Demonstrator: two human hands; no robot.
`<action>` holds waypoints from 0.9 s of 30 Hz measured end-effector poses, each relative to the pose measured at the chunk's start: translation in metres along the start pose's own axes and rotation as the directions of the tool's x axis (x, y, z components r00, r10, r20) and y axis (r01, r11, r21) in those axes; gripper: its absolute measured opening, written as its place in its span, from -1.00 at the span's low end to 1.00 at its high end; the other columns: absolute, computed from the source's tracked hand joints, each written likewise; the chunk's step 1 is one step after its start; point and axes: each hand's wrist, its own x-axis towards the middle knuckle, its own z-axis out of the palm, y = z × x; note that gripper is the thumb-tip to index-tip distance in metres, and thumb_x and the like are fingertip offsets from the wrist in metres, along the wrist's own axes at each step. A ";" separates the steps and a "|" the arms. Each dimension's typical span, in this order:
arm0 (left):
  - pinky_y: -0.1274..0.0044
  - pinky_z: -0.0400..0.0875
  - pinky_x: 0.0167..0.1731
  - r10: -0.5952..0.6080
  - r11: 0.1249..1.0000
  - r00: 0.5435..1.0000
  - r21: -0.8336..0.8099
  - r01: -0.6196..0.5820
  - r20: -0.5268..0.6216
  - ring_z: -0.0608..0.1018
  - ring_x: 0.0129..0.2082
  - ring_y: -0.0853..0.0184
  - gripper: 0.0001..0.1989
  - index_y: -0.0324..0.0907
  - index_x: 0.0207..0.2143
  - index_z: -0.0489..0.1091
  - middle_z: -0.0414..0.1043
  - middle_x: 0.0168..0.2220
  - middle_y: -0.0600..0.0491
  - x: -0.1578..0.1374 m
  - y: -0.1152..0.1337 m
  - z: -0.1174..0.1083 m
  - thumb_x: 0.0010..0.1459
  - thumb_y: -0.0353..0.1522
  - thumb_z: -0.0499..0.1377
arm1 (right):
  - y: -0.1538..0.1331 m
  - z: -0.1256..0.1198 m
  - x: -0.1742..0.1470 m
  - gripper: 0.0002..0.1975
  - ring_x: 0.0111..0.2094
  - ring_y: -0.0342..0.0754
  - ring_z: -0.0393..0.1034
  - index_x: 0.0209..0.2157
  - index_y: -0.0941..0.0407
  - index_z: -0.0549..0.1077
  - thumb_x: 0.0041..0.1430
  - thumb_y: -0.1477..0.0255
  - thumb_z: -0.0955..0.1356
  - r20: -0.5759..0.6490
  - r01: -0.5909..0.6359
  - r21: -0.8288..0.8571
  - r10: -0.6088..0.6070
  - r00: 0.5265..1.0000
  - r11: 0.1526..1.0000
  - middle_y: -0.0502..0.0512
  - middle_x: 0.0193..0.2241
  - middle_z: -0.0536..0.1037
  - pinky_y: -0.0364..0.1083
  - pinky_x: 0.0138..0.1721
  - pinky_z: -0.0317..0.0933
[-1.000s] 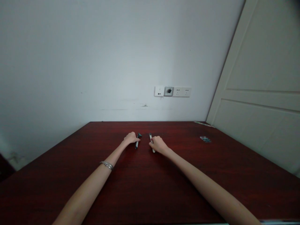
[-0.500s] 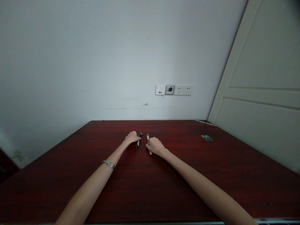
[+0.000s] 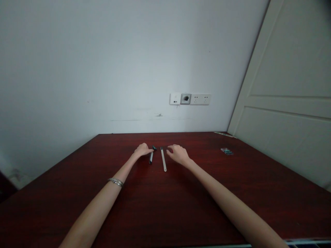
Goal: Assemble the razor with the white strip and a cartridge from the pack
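Observation:
A razor (image 3: 151, 157) with a dark head and a pale handle lies on the dark red table (image 3: 160, 210). At its left side is my left hand (image 3: 142, 150), with the thumb stretched out to the upper handle; whether it touches is hard to make out. A slim, flat white stick (image 3: 163, 161) lies just right of the razor, with a dark upper end and a small hole at its near end. My right hand (image 3: 178, 154) hovers to the right of this stick, thumb and fingers apart, holding nothing.
A small clear packet with greenish contents (image 3: 227, 151) lies on the right of the table. A pale strip (image 3: 225, 134) runs along the far right corner. Behind stands a white wall with sockets (image 3: 200, 99); a white panelled door (image 3: 287, 120) flanks the right side.
My right hand has let go of the white stick and moved away to the right and up. My left hand has drawn slightly left from the razor. The view has shifted a little.

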 end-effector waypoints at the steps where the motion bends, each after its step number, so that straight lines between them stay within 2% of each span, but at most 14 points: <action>1: 0.62 0.19 -0.53 0.000 1.000 1.000 -0.007 0.000 -0.022 0.46 -0.52 0.36 -0.60 -0.25 -0.65 0.39 0.40 -0.61 0.02 0.002 -0.003 -0.003 -0.10 -0.07 0.16 | 0.012 -0.005 0.001 -0.63 -0.15 0.01 0.35 -0.06 0.04 0.39 0.18 0.23 0.17 -0.036 -0.019 0.006 0.019 0.999 1.000 0.13 -0.13 0.46 -0.10 -0.22 0.20; 5: 0.63 0.19 -0.56 0.002 0.996 0.999 -0.087 -0.006 -0.053 0.41 -0.59 0.42 -0.62 -0.26 -0.67 0.37 0.39 -0.65 0.04 0.007 -0.014 -0.015 -0.04 -0.14 0.14 | 0.079 -0.026 0.000 -0.62 -0.10 0.00 0.29 -0.04 0.11 0.39 0.15 0.28 0.21 -0.187 -0.148 0.026 0.150 0.971 0.989 0.15 -0.15 0.44 -0.11 -0.15 0.17; 7: 0.64 0.19 -0.58 -0.028 0.990 0.996 -0.137 0.016 -0.082 0.39 -0.61 0.45 -0.64 -0.27 -0.66 0.37 0.39 -0.66 0.04 0.007 -0.018 -0.020 -0.02 -0.16 0.12 | 0.123 -0.035 -0.006 -0.61 -0.09 0.01 0.27 -0.03 0.14 0.38 0.13 0.31 0.22 -0.260 -0.202 0.028 0.202 0.944 0.979 0.17 -0.15 0.43 -0.09 -0.09 0.14; 11: 0.65 0.19 -0.61 -0.063 0.976 0.993 -0.213 0.040 -0.101 0.35 -0.66 0.48 -0.64 -0.27 -0.64 0.36 0.37 -0.66 0.07 0.007 -0.021 -0.028 -0.02 -0.15 0.11 | 0.217 -0.047 -0.030 -0.55 0.00 0.10 0.20 0.02 0.20 0.34 0.11 0.31 0.24 -0.321 -0.293 -0.044 0.264 0.909 0.955 0.26 -0.08 0.39 -0.01 0.02 0.06; 13: 0.64 0.19 -0.61 -0.069 0.970 0.990 -0.241 0.037 -0.124 0.33 -0.67 0.49 -0.64 -0.27 -0.62 0.37 0.37 -0.66 0.08 0.009 -0.024 -0.030 -0.04 -0.14 0.12 | 0.258 -0.048 -0.045 -0.45 0.07 0.18 0.12 0.07 0.22 0.28 0.08 0.24 0.26 -0.286 -0.352 -0.085 0.316 0.905 0.932 0.31 0.01 0.31 0.05 0.04 0.03; 15: 0.64 0.20 -0.61 -0.061 0.965 0.988 -0.260 0.022 -0.143 0.34 -0.67 0.49 -0.63 -0.28 -0.61 0.38 0.37 -0.65 0.08 0.012 -0.028 -0.030 -0.04 -0.13 0.11 | 0.289 -0.048 -0.059 -0.36 0.11 0.21 0.07 0.11 0.22 0.22 0.04 0.18 0.28 -0.200 -0.390 -0.088 0.367 0.908 0.916 0.32 0.08 0.26 0.09 0.06 0.00; 17: 0.65 0.21 -0.60 -0.054 0.963 0.988 -0.268 0.014 -0.142 0.35 -0.66 0.49 -0.63 -0.28 -0.60 0.38 0.37 -0.64 0.08 0.016 -0.032 -0.027 -0.03 -0.13 0.11 | 0.310 -0.048 -0.068 -0.31 0.14 0.19 0.05 0.12 0.26 0.20 0.01 0.17 0.30 -0.112 -0.389 -0.073 0.380 0.918 0.918 0.34 0.10 0.24 0.07 0.10 -0.05; 20: 0.64 0.21 -0.61 -0.052 0.959 0.991 -0.283 0.014 -0.127 0.34 -0.66 0.48 -0.63 -0.28 -0.58 0.38 0.36 -0.65 0.08 0.022 -0.036 -0.022 -0.01 -0.13 0.09 | 0.328 -0.046 -0.072 -0.26 0.15 0.13 0.07 0.14 0.33 0.16 0.00 0.19 0.32 -0.018 -0.339 -0.009 0.339 0.941 0.941 0.37 0.13 0.21 0.00 0.14 -0.09; 23: 0.63 0.23 -0.59 -0.056 0.952 0.990 -0.306 0.014 -0.128 0.34 -0.67 0.48 -0.58 -0.28 -0.58 0.37 0.35 -0.66 0.07 0.023 -0.036 -0.019 0.00 -0.08 0.06 | 0.337 -0.044 -0.070 -0.24 0.16 0.08 0.07 0.16 0.36 0.10 -0.01 0.24 0.32 0.048 -0.312 0.064 0.309 0.950 0.948 0.36 0.15 0.16 -0.05 0.16 -0.11; 27: 0.61 0.24 -0.58 -0.065 0.945 0.986 -0.325 0.012 -0.154 0.33 -0.69 0.47 -0.52 -0.27 -0.60 0.35 0.33 -0.67 0.08 0.023 -0.036 -0.019 0.01 -0.02 0.01 | 0.343 -0.043 -0.063 -0.25 0.14 0.06 0.11 0.17 0.30 0.11 -0.04 0.31 0.34 0.095 -0.313 0.128 0.302 0.948 0.941 0.30 0.15 0.19 -0.06 0.14 -0.07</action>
